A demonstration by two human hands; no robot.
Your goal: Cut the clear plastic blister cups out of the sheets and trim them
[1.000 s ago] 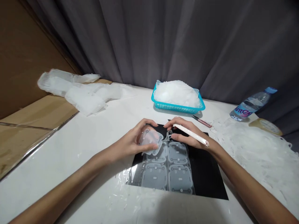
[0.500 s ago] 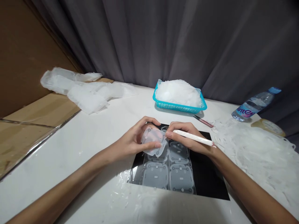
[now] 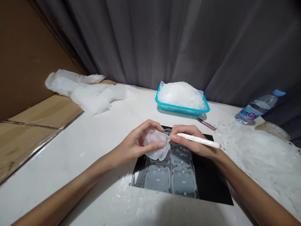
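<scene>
My left hand (image 3: 141, 141) grips a translucent, rounded-square plastic piece (image 3: 154, 142) with small holes and slots, thumb across its face. Closed around a white pen-like tool (image 3: 199, 140), my right hand (image 3: 188, 136) has its fingertips at the piece's right edge. The tool's tip is hidden by the fingers. Below both hands lies a black sheet (image 3: 211, 175), carrying a clear sheet of similar translucent pieces (image 3: 183, 181) laid out in rows. My hands cover the upper part of that sheet.
Behind stands a turquoise basket (image 3: 183, 110) heaped with translucent pieces. Pink-handled tweezers or snips (image 3: 206, 123) lie nearby. At right are a water bottle (image 3: 257, 108), a tape roll (image 3: 272, 130) and a pile of plastic scraps (image 3: 265, 157). Plastic sheets (image 3: 91, 97) rest on cardboard at left.
The view has shifted slightly, so everything sits a little right and lower. Both hands keep their grips; the piece is tilted slightly differently in my left hand.
</scene>
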